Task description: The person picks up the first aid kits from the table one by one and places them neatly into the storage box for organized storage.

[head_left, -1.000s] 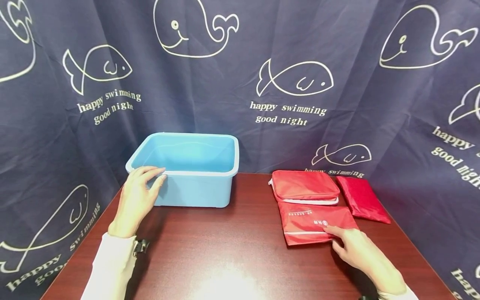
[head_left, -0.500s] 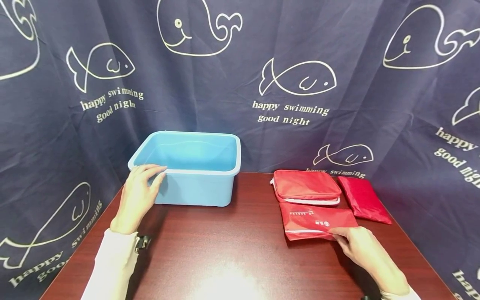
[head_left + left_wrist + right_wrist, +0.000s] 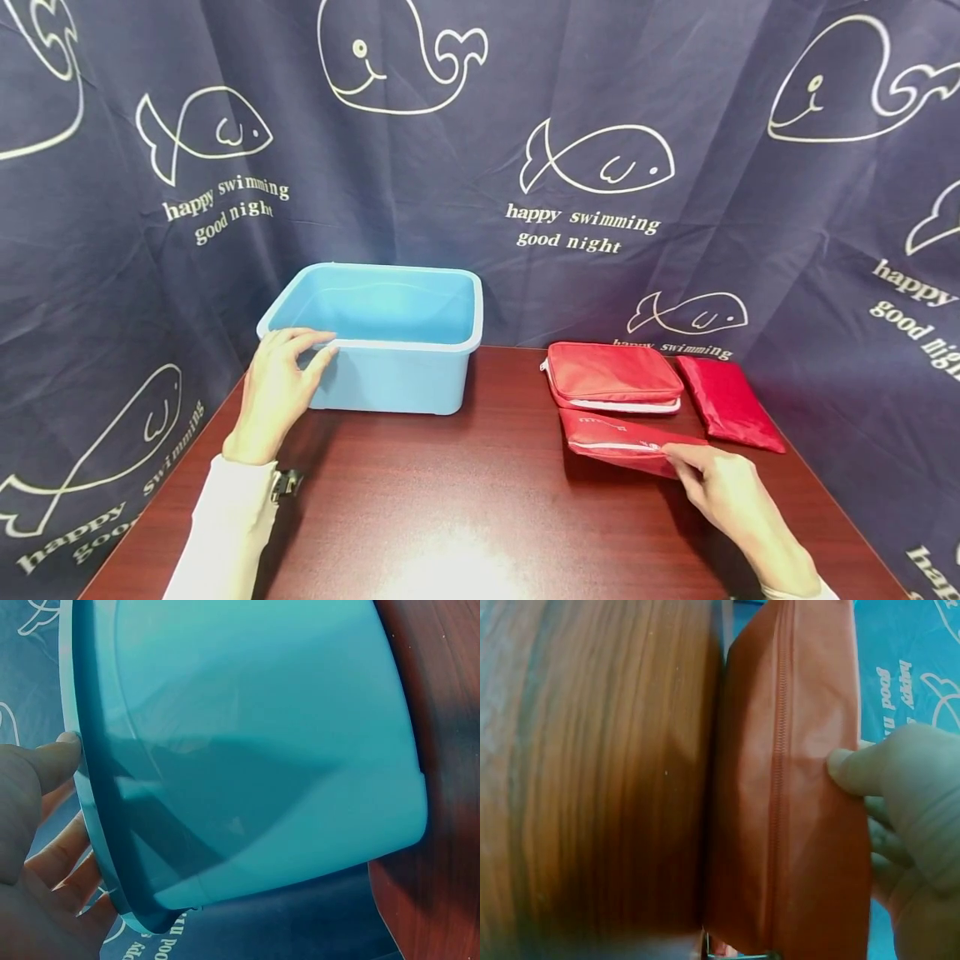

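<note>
1. Pinching the tilted red zippered pouch (image 3: 624,435) by its edge, my right hand (image 3: 733,492) is the nearer one.
2. From this grip, the pouch's long axis runs leftward.
3. Well left of it, my left hand (image 3: 272,392) clasps the blue bin (image 3: 393,379) rim.

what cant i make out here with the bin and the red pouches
Head: the near part of the floor of the bin, hidden by its front wall.
Head: the print on the held pouch, too small and slanted to read.
Left wrist: the rest of the bin, cut off by the top edge.
Right wrist: fingertips of the right hand, except the thumb, hidden by the held pouch.
</note>
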`<state>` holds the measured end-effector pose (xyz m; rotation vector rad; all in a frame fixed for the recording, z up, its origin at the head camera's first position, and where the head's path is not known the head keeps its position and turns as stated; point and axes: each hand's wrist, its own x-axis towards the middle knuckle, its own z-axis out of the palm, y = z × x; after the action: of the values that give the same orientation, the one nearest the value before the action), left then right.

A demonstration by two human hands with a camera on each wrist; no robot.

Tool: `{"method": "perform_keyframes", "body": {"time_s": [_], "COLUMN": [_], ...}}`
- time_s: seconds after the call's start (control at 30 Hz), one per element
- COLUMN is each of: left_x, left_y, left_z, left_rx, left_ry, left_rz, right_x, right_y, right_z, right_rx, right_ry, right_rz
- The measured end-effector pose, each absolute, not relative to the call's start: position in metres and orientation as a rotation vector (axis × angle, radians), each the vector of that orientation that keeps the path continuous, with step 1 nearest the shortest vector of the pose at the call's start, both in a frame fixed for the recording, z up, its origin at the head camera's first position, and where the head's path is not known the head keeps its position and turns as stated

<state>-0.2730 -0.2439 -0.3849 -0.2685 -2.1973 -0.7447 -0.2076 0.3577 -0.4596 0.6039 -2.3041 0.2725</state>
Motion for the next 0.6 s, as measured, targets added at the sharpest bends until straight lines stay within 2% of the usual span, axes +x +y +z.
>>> {"method": "perform_keyframes", "body": {"time_s": [0.6], "left_x": [-0.275], "left_y": [-0.245], "left_z": [-0.389], "left_rx": [-0.258], "left_ry": [-2.209], "left_rz": [-0.744], "right_x": [-0.207], "right_y": [0.343], "right_z": [-0.450], "right_rx": [0.579], "right_ry": [-2.110], "right_rz": [0.447]}}
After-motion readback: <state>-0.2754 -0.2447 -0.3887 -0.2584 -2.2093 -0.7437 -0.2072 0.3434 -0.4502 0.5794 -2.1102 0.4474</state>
